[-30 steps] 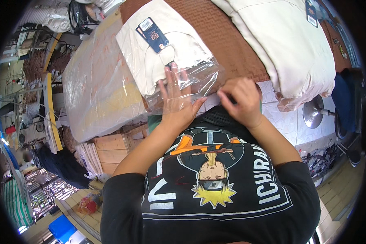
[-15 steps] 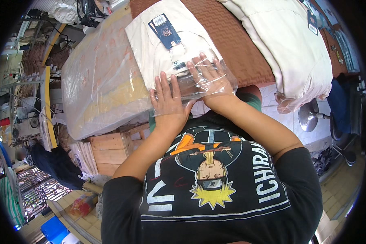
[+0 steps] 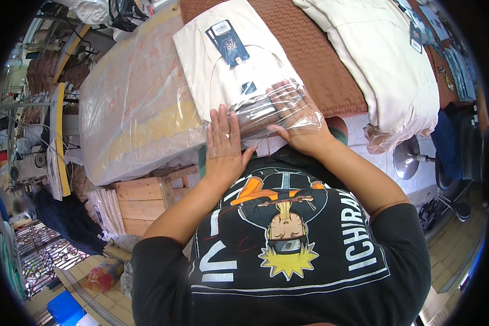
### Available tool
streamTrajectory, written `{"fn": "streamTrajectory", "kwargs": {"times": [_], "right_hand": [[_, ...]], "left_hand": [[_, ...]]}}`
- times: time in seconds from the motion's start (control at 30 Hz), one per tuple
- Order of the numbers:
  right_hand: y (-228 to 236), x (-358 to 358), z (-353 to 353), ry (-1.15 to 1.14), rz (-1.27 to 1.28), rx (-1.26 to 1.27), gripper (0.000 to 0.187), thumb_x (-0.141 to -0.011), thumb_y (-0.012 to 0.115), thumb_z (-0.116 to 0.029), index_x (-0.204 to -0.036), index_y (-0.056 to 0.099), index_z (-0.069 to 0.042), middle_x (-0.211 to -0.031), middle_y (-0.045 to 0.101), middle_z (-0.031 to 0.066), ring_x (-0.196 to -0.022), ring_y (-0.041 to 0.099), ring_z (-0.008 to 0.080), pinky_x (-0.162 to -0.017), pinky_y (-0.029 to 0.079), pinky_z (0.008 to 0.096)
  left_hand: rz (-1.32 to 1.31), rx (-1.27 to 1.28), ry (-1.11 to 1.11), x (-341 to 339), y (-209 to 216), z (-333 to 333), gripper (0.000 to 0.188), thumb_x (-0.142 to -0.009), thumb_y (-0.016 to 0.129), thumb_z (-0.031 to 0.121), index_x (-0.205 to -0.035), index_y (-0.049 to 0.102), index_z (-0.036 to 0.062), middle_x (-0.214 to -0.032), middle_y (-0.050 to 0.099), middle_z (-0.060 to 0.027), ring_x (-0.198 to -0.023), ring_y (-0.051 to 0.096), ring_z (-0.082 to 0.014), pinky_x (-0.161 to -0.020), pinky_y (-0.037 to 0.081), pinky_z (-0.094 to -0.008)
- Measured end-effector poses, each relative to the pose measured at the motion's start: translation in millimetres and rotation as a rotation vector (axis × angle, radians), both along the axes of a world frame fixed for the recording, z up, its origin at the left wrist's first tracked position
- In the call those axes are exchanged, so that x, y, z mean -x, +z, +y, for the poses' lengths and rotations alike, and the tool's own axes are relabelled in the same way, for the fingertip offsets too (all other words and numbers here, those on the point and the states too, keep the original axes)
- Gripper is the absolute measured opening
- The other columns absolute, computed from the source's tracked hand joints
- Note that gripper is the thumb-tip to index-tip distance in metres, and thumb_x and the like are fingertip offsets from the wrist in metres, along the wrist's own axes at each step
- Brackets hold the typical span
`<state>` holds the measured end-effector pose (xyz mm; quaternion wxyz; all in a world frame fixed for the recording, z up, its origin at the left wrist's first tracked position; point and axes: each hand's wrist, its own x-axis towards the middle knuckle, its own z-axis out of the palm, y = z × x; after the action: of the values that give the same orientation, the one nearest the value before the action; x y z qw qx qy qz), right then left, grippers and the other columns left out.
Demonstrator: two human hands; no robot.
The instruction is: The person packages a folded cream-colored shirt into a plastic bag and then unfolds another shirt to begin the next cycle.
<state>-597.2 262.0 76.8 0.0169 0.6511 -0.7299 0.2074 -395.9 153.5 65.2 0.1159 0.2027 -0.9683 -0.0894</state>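
A folded cream shirt (image 3: pixel 198 68) lies on the work surface in front of me, its collar end toward me. Dark blue hang tags (image 3: pixel 232 48) rest on its chest. Clear plastic film (image 3: pixel 252 113) covers the shirt and reaches past the collar. My left hand (image 3: pixel 225 144) lies flat at the film's near left corner, fingers stretched out. My right hand (image 3: pixel 300 119) is spread over the near right corner, with shiny film across its fingers. Neither hand grips anything.
A thick plastic-wrapped stack (image 3: pixel 136 103) sits to the left. Brown textured cloth (image 3: pixel 320 60) covers the surface. More folded cream garments (image 3: pixel 386 81) lie at the right, with a dark tag. A wooden crate (image 3: pixel 141 198) and a round metal stool base (image 3: pixel 406 157) stand below.
My right hand has slid a little right and toward me, and the left slightly right. Between them the film is flatter over the collar, with the inner label more visible.
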Motion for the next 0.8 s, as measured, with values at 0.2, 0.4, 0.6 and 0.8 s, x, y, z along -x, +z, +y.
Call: {"fn": "streamTrajectory", "kwargs": {"times": [0.2, 0.4, 0.6, 0.8], "right_hand": [[-5, -2, 4, -0.006, 0.05, 0.039, 0.068, -0.084, 0.06, -0.032, -0.14, 0.035, -0.003, -0.142, 0.038, 0.0181, -0.134, 0.034, 0.0299, -0.112, 0.022, 0.0426], [-7, -7, 20, 0.029, 0.167, -0.044, 0.066, -0.079, 0.055, -0.014, -0.141, 0.034, -0.004, -0.144, 0.035, 0.0173, -0.135, 0.032, 0.0301, -0.112, 0.022, 0.0432], [5, -6, 33, 0.118, 0.174, -0.122, 0.062, -0.081, 0.049, -0.011, -0.14, 0.035, -0.003, -0.145, 0.033, 0.0185, -0.136, 0.031, 0.0304, -0.112, 0.021, 0.0436], [78, -4, 69, 0.36, -0.149, -0.69, 0.047, -0.086, 0.052, -0.019, -0.13, 0.048, -0.003, -0.128, 0.051, 0.0195, -0.118, 0.051, 0.0317, -0.1, 0.039, 0.0405]], "left_hand": [[-0.074, 0.039, 0.051, 3, 1, 3, 0.096, -0.082, 0.065, 0.04, -0.145, 0.007, -0.0036, -0.151, 0.001, -0.0272, -0.14, 0.001, -0.0463, -0.109, 0.015, -0.0573], [-0.298, 0.09, -0.124, -24, 5, 7, 0.094, -0.077, 0.068, 0.035, -0.144, 0.015, -0.0021, -0.151, 0.005, -0.0267, -0.14, 0.005, -0.0455, -0.109, 0.017, -0.0562], [-0.279, -0.242, -0.659, -61, 34, -13, 0.051, -0.076, 0.066, 0.016, -0.123, 0.052, 0.0056, -0.127, 0.054, -0.0185, -0.118, 0.054, -0.0277, -0.095, 0.044, -0.0383], [0.246, -0.53, 0.238, -72, 65, -45, 0.015, -0.086, 0.062, 0.014, -0.096, 0.062, 0.0022, -0.086, 0.067, -0.0076, -0.076, 0.063, -0.0146, -0.07, 0.05, -0.0286]]}}
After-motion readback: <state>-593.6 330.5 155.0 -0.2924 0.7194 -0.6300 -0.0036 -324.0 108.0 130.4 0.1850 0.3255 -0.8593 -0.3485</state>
